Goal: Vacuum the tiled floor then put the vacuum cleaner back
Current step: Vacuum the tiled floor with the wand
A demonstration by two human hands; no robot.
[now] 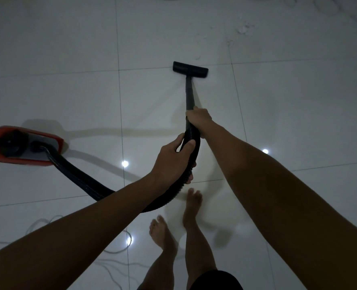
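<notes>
Here both hands grip the vacuum: right hand (199,120) wand (189,95), left hand (173,162) hose (83,176).

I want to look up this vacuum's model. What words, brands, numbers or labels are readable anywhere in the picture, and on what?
None can be read.
Red vacuum cleaner body: blurred and dim, no label legible.
Floor nozzle, wand and hose: plain black, no visible print.
</notes>
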